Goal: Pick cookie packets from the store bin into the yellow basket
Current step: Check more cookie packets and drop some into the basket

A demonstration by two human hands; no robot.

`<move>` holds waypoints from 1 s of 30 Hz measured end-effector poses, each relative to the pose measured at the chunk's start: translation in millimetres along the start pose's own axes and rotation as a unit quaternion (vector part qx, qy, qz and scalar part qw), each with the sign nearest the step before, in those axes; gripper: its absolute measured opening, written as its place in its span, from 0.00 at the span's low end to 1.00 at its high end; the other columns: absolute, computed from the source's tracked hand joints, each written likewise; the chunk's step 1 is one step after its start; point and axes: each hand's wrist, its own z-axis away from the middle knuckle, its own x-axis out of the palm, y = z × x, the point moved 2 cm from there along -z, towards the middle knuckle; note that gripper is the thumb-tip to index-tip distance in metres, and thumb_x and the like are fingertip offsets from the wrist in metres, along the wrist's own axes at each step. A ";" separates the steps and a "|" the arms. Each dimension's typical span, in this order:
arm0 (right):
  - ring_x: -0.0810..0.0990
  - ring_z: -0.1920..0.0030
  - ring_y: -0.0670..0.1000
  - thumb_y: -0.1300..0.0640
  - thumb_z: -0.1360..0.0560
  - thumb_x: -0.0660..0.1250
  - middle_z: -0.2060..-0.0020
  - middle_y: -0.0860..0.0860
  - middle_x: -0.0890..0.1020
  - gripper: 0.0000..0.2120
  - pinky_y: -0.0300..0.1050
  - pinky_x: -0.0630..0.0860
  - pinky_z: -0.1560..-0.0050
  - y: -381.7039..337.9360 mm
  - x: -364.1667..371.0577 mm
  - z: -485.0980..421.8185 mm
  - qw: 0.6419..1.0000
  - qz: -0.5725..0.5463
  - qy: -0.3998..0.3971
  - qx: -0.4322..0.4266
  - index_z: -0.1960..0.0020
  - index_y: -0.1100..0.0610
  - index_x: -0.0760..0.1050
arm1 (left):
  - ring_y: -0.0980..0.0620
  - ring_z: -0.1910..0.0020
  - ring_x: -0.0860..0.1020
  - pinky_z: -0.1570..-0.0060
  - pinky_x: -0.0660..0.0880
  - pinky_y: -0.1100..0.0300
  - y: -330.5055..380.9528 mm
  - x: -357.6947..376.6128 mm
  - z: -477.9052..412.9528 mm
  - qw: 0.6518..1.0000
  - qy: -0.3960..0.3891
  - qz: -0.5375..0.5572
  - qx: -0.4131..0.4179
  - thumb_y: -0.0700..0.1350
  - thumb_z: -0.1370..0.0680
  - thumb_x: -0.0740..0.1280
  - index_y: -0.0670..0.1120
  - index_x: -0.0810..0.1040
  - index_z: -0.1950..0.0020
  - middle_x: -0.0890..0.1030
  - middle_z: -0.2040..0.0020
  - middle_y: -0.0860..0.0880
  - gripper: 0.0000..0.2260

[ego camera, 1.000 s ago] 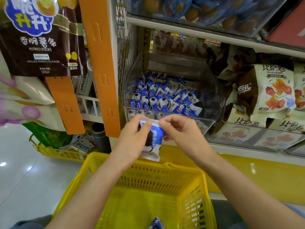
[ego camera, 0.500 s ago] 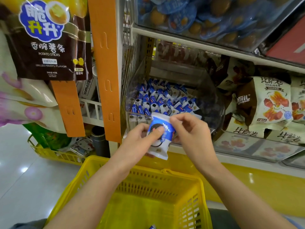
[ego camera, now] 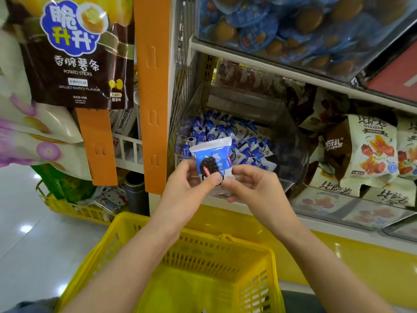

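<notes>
Cookie packet [ego camera: 212, 154] turned upright before bin [ego camera: 293, 152], pinched by left hand [ego camera: 187, 190] and right hand [ego camera: 255, 188].

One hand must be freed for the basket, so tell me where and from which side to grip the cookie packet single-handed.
Pinch the cookie packet by its flat crimped top edge, coming from above. It stands upright; the left hand and right hand both pinch its lower part, so the top seam is free and looks thin enough for thumb and finger.
</notes>
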 end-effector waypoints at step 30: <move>0.77 0.54 0.56 0.56 0.20 0.58 0.49 0.63 0.79 0.15 0.39 0.65 0.64 47.2 -66.6 -166.8 0.877 0.447 0.091 0.151 0.46 0.67 0.76 | 0.68 0.59 0.79 0.69 0.71 0.77 14.6 -14.9 -24.1 0.994 0.033 0.100 -0.015 0.51 0.25 0.65 0.52 0.72 0.42 0.81 0.51 0.55 0.12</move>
